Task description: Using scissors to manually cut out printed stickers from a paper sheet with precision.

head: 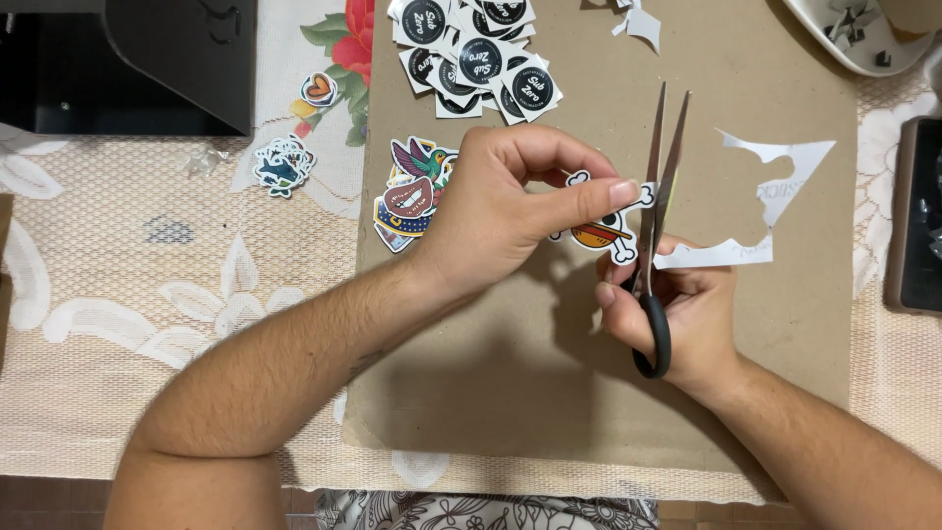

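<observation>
My left hand (510,206) pinches a skull-and-crossbones sticker (601,231) between thumb and fingers above a brown cardboard sheet (549,373). My right hand (682,324) grips black-handled scissors (655,226), blades slightly apart and pointing away from me, right beside the sticker's edge. A white strip of backing-paper offcut (775,211) trails from the sticker to the right of the blades.
A pile of round black-and-white stickers (476,59) lies at the cardboard's far edge. Colourful cut stickers (412,191) sit left of my hand, two more (285,162) on the lace tablecloth. A black box (137,59) stands far left, a white tray (863,39) far right, a dark device (917,216) at the right edge.
</observation>
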